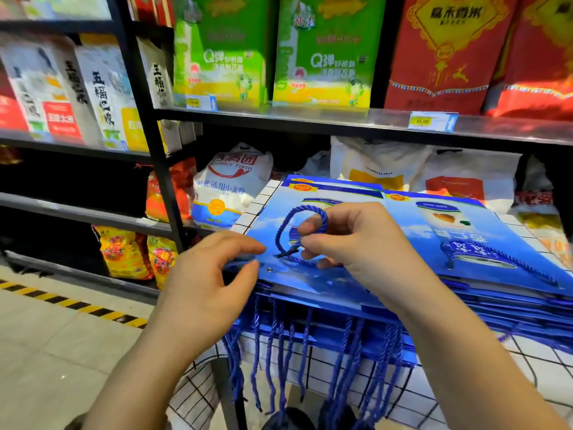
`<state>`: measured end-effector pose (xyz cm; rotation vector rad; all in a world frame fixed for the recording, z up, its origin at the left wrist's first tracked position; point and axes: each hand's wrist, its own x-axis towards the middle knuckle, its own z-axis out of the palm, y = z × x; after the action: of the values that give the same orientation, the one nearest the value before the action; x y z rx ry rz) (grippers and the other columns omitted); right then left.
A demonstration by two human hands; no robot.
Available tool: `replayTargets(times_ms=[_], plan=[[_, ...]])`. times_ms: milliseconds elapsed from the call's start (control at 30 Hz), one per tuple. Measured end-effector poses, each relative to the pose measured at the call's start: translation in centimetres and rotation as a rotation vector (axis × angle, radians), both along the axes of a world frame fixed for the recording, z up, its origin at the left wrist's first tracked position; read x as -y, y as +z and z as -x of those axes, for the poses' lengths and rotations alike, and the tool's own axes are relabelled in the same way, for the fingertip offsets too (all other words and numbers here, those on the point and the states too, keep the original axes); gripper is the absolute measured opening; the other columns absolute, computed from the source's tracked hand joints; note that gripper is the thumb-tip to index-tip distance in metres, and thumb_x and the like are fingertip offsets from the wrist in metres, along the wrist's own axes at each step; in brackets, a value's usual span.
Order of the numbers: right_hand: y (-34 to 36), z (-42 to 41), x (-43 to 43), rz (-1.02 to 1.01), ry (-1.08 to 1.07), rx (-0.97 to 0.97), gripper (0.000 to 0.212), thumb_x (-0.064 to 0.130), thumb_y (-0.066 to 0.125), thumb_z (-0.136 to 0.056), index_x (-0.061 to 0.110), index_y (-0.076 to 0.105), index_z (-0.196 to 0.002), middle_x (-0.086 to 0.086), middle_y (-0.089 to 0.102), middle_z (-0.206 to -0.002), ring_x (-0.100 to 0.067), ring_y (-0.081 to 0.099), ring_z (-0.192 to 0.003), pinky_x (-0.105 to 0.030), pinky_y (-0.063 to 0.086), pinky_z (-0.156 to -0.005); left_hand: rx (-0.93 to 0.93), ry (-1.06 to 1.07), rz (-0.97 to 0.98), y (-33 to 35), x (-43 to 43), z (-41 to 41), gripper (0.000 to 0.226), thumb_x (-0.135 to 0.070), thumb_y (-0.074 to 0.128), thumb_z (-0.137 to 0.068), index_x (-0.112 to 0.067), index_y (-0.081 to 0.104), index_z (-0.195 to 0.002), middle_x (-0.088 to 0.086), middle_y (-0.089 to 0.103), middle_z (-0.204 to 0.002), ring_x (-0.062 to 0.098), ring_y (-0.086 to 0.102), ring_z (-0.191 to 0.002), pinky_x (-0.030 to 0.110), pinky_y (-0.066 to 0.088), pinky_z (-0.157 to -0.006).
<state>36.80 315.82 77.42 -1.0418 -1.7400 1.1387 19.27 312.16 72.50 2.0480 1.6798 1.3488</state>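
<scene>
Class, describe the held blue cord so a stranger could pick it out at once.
Under the shelf of boxed packs, flat blue bags are stacked on a wire rack. On the top bag, the right hand pinches one cord, looped upward, unlike the cords dangling off the front.

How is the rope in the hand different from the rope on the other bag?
The held rope curls up in a loop, pinched by the right hand; the other rope lies flat, untouched. The held rope shows a loose dark tip; the other rope shows none. Both are twisted blue.
</scene>
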Motion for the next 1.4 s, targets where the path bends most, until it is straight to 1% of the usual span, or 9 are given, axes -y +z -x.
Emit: replayTargets(times_ms=[67, 167, 300, 533, 700, 833, 1133, 1267, 1400], plan=[[-0.2, 0.6, -0.5, -0.001, 0.012, 0.058, 0.022, 0.0, 0.059, -0.083, 0.016, 0.06, -0.068, -0.003, 0.063, -0.068, -0.008, 0.062, -0.058, -0.02, 0.05, -0.052, -0.01, -0.05, 0.037, -0.2, 0.2, 0.2, 0.022, -0.046, 0.048, -0.07, -0.039, 0.063, -0.085, -0.028, 0.06, -0.101, -0.015, 0.053, -0.092, -0.001, 0.036, -0.077], [-0.5, 1.4, -0.9, 0.056, 0.041, 0.033, 0.021, -0.001, 0.056, -0.086, 0.012, 0.058, -0.069, -0.011, 0.064, -0.073, -0.008, 0.063, -0.056, -0.019, 0.051, -0.052, -0.048, -0.002, 0.059, -0.6, -0.3, 0.2, 0.043, -0.057, 0.048, -0.067, -0.031, 0.071, -0.09, -0.027, 0.063, -0.085, -0.006, 0.056, -0.087, 0.011, 0.043, -0.075], [-1.0, 2.1, -1.2, 0.112, 0.029, 0.002, 0.022, -0.004, 0.059, -0.082, 0.012, 0.058, -0.069, -0.008, 0.064, -0.067, -0.007, 0.062, -0.052, -0.017, 0.053, -0.054, -0.045, 0.087, 0.066, -0.7, -0.8, -0.4, 0.029, -0.043, 0.062, -0.073, -0.023, 0.074, -0.09, -0.024, 0.06, -0.081, 0.007, 0.06, -0.085, 0.029, 0.049, -0.077], [-1.5, 2.8, -1.4, 0.008, 0.009, 0.062, 0.026, -0.005, 0.067, -0.074, 0.018, 0.061, -0.065, 0.0, 0.063, -0.061, -0.017, 0.059, -0.06, -0.024, 0.05, -0.057, -0.062, 0.064, 0.022, -0.8, -0.9, -0.6, 0.029, -0.044, 0.053, -0.074, -0.024, 0.073, -0.079, -0.028, 0.057, -0.073, 0.002, 0.055, -0.079, 0.026, 0.047, -0.071], [-1.9, 2.6, -1.9, -0.026, -0.006, 0.164, 0.026, -0.003, 0.066, -0.076, 0.02, 0.058, -0.067, -0.011, 0.065, -0.064, -0.027, 0.068, -0.068, -0.036, 0.053, -0.068, -0.11, -0.02, 0.079, -0.8, -0.3, 1.4, 0.053, -0.063, 0.045, -0.064, -0.03, 0.072, -0.096, -0.038, 0.05, -0.096, -0.012, 0.048, -0.102, -0.001, 0.034, -0.085], [-1.9, 2.7, -1.9, -0.058, 0.003, 0.233, 0.026, -0.003, 0.065, -0.077, 0.02, 0.056, -0.068, -0.011, 0.064, -0.063, -0.025, 0.067, -0.067, -0.037, 0.056, -0.07, -0.094, -0.031, 0.071, -1.5, -0.2, 2.3, 0.054, -0.061, 0.047, -0.065, -0.026, 0.073, -0.097, -0.038, 0.048, -0.099, -0.027, 0.044, -0.097, -0.005, 0.029, -0.086], [-2.0, 2.8, -1.8, -0.183, -0.012, 0.382, 0.03, 0.011, 0.071, -0.075, 0.034, 0.054, -0.068, 0.002, 0.067, -0.079, -0.016, 0.063, -0.077, -0.04, 0.052, -0.079, -0.082, 0.023, -0.094, -1.0, -0.8, 1.6, 0.033, -0.045, 0.053, -0.076, -0.019, 0.072, -0.077, -0.025, 0.06, -0.078, -0.004, 0.057, -0.078, 0.008, 0.042, -0.069], [-1.5, 2.0, -1.2, -0.255, 0.098, 0.46, 0.02, 0.013, 0.057, -0.085, 0.031, 0.061, -0.091, 0.008, 0.069, -0.089, -0.011, 0.063, -0.088, -0.038, 0.05, -0.082, -0.125, 0.139, -0.163, -0.8, -1.1, 1.0, 0.033, -0.043, 0.049, -0.082, -0.018, 0.069, -0.075, -0.008, 0.065, -0.07, 0.009, 0.054, -0.066, 0.03, 0.041, -0.059], [-1.2, 1.3, -0.7, -0.202, 0.198, 0.474, 0.029, 0.016, 0.049, -0.08, 0.036, 0.055, -0.099, 0.012, 0.067, -0.101, -0.007, 0.062, -0.097, -0.037, 0.05, -0.087, -0.108, 0.224, -0.147, -0.7, -1.5, 0.4, 0.033, -0.045, 0.046, -0.081, -0.021, 0.069, -0.076, -0.008, 0.065, -0.071, 0.01, 0.053, -0.066, 0.032, 0.04, -0.057]])
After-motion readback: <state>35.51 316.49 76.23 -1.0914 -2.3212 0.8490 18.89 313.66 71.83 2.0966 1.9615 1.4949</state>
